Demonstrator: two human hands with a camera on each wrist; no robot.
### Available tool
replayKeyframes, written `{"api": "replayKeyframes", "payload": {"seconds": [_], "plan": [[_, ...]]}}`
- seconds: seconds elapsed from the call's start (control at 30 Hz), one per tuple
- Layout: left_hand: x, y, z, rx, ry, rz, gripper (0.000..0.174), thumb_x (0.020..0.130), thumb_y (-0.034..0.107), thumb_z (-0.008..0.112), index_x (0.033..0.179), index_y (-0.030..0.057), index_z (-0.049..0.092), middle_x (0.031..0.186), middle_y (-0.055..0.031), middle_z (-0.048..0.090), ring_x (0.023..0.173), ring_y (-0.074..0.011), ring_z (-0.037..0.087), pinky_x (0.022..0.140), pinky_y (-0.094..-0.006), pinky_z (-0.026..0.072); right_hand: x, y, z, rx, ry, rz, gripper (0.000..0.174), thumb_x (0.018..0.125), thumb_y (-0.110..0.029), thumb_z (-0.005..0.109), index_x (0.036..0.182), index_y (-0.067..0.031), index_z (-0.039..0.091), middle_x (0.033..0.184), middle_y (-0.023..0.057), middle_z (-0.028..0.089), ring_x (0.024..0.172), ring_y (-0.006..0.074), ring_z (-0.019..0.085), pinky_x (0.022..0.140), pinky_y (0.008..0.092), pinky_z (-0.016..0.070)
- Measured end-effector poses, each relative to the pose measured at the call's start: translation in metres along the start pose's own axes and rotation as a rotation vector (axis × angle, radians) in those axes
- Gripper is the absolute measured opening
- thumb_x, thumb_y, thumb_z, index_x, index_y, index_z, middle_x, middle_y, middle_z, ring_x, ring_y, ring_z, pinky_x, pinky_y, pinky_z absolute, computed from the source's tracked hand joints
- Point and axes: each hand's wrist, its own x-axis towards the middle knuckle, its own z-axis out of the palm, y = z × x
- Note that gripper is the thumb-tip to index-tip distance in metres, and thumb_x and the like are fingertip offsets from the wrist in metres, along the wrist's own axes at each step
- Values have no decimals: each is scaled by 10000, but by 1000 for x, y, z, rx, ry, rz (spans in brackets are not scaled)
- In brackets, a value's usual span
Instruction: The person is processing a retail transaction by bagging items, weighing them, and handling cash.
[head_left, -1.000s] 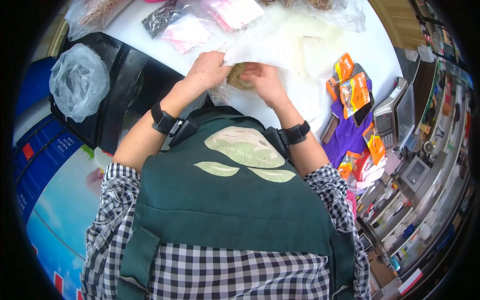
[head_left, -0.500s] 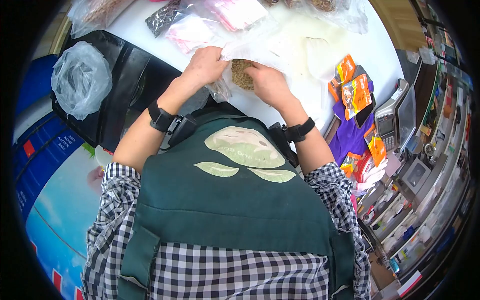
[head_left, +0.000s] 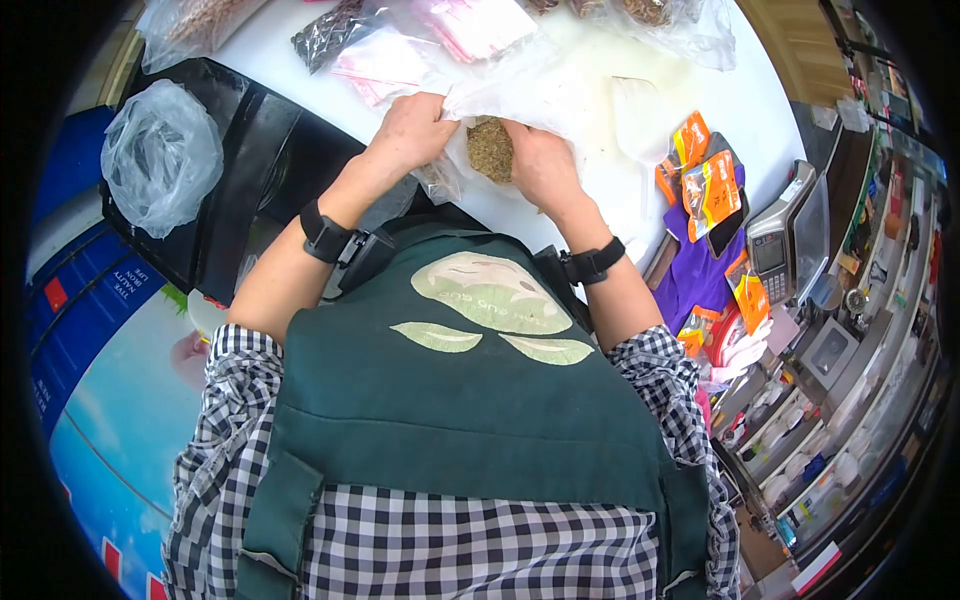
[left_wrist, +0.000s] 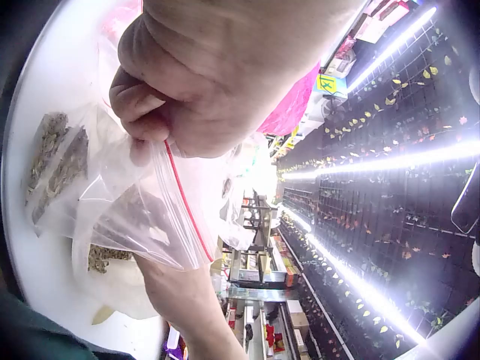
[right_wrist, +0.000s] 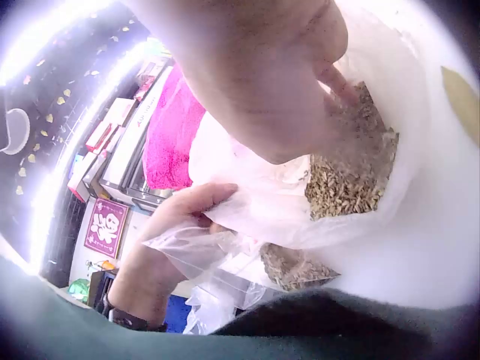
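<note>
Leans over the near edge of a round white desk (head_left: pixel 750 100), both wrists strapped with black bands. Pinches, with the left grip (head_left: pixel 412 130), the mouth of a small clear plastic zip bag (left_wrist: pixel 142 217): thumb and curled fingers clenched on the film right at its red zip line, the rest of the bag hanging below. Clasps, with the right grip (head_left: pixel 540 165), a thin whitish plastic bag of brown seeds (head_left: pixel 490 148), fingers curled round the lump and pressed into the grain. Cannot tell whether those fingers lie inside the film or outside it. Keeps the seed bag between the two grips, just above the desk's near edge and just beside the zip bag.

Farther up the desk, pink packets in clear wrap (head_left: pixel 470 25). Off to the right, orange foil sachets (head_left: pixel 705 175) on a purple cloth (head_left: pixel 700 275), with a grey weighing scale (head_left: pixel 775 240) beside them. Off to the left, a crumpled clear plastic sack (head_left: pixel 160 160) against a black surface.
</note>
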Motion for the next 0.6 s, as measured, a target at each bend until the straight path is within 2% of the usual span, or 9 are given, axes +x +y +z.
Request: {"api": "replayKeyframes", "payload": {"seconds": [0.03,0.17,0.23,0.37,0.43,0.47,0.53,0.57,0.6], "plan": [[-2,6,-2,-12,20,-2,252,853,191,566,840,-50,640,631,-178,644,580,-270,683,599,-383,532,2,0,6,8,136,-48,376,727,63,541,1072,-21,667,1141,157,619,1053,356,590,923,426,475],[-3,6,0,8,55,19,251,854,189,573,841,-51,644,650,-182,650,576,-272,681,599,-382,532,-5,1,6,194,87,-131,378,734,74,536,1078,-16,662,1120,166,621,1040,368,591,918,427,475],[-1,2,0,-4,41,5,249,853,188,575,841,-50,646,656,-183,653,576,-272,683,600,-382,533,-10,0,6,194,109,-304,365,754,80,524,1079,-13,660,1107,166,623,1031,374,591,924,426,473],[-3,6,-1,-22,-5,-38,246,853,183,576,840,-51,648,662,-183,657,576,-270,684,606,-382,537,-10,10,10,83,119,-293,368,762,79,514,1087,-12,659,1130,187,610,1061,394,573,944,432,460],[-6,9,-7,-31,-9,-41,244,852,179,576,839,-54,647,662,-183,656,576,-268,685,605,-380,538,-4,5,-8,250,-140,205,373,759,72,509,1098,6,651,1163,217,589,1098,421,545,962,445,444],[-7,11,-9,-45,-22,-40,243,852,176,576,839,-57,646,661,-183,656,576,-265,686,603,-379,539,-2,5,-8,251,-143,207,373,759,72,509,1098,6,651,1163,217,589,1098,421,545,962,445,444],[-5,7,-7,-29,-19,-32,240,852,172,577,839,-58,644,663,-182,657,577,-263,687,600,-376,539,0,7,-5,181,16,74,374,754,68,502,1095,22,648,1175,241,571,1110,440,528,960,458,434],[-4,5,-6,-17,-8,-23,237,852,168,578,839,-60,643,664,-182,658,578,-261,688,597,-373,539,0,7,1,182,16,74,374,754,68,502,1095,22,648,1175,241,571,1110,440,528,960,458,434],[-2,7,1,-20,-5,-17,237,852,168,578,839,-60,643,664,-182,658,578,-261,688,597,-373,539,-2,9,7,145,81,-26,372,752,75,501,1089,23,650,1166,230,577,1105,425,533,961,452,435]]}}
